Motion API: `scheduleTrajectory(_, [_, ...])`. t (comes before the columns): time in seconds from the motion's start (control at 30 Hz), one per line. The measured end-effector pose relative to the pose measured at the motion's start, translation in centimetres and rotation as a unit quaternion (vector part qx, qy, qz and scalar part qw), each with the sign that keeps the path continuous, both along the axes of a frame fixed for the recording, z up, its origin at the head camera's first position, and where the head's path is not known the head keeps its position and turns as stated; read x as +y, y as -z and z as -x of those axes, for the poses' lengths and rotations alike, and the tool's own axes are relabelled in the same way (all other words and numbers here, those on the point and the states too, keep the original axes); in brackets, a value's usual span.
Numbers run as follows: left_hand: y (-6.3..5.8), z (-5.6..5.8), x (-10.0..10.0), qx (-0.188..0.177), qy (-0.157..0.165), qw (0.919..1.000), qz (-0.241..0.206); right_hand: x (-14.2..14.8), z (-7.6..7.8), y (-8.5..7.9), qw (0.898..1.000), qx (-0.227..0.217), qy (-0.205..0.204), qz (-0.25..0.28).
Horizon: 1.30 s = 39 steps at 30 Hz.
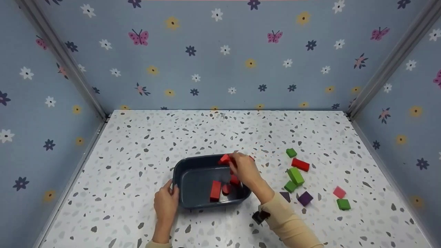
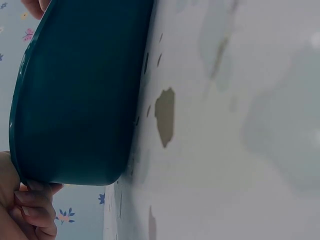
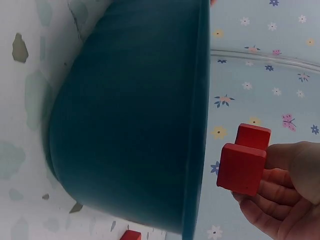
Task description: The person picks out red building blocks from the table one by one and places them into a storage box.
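A dark blue-teal plastic tub (image 1: 193, 205) stands on the speckled table. My left hand (image 1: 166, 203) holds its left end, thumb and fingers pinching the rim, as the left wrist view also shows. Over the tub's back right part, my right hand (image 1: 246, 170) grips red blocks (image 1: 224, 159). In the right wrist view two red blocks (image 3: 242, 169) show between its thumb and fingers, above the rim. Inside the tub lie a long red block (image 1: 215, 190), a small round red piece (image 1: 226, 189) and another red block (image 1: 235, 180), partly covered by the right hand.
To the right lie a red block (image 1: 300, 164), several green blocks (image 1: 296, 176), a purple block (image 1: 305, 198), a dark triangular piece (image 1: 285, 196) and a pink block (image 1: 339, 192). A bit of red (image 1: 252, 158) peeks out behind the right hand. Patterned walls (image 1: 220, 69) enclose the table.
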State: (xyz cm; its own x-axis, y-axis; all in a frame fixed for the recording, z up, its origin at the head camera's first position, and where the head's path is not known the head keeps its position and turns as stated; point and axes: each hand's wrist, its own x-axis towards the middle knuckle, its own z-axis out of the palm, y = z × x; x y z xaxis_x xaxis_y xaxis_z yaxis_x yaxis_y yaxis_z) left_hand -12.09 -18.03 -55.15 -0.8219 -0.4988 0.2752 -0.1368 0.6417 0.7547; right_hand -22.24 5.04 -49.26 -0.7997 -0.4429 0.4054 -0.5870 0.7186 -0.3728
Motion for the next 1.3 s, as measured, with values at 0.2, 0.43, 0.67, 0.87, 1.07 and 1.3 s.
scheduleTrajectory(0.2, [0.0,0.0,0.0,-0.003,0.001,1.0,-0.003,-0.9,-0.2,0.4,1.0,-0.008,-0.005,-0.011])
scheduleTrajectory(0.43, [0.1,0.0,0.0,-0.007,0.005,0.9999,-0.007,-1.6,-0.3,1.2,0.999,-0.02,-0.005,-0.025])
scheduleTrajectory(0.67, [0.1,0.0,-0.1,-0.008,0.003,1.0,-0.004,-2.1,-0.2,2.0,0.998,-0.042,0.005,-0.052])
scheduleTrajectory(0.87, [0.1,0.0,-0.1,-0.006,0.003,1.0,-0.005,-2.6,-0.1,2.5,0.995,-0.078,0.007,-0.055])
scheduleTrajectory(1.07, [0.1,0.0,-0.1,-0.008,0.006,0.9999,-0.009,-2.8,0.0,3.1,0.996,-0.066,0.008,-0.062])
scheduleTrajectory(1.3, [0.2,0.0,-0.1,-0.005,0.004,1.0,0.0,-2.8,-0.1,3.8,0.998,-0.034,0.007,-0.061])
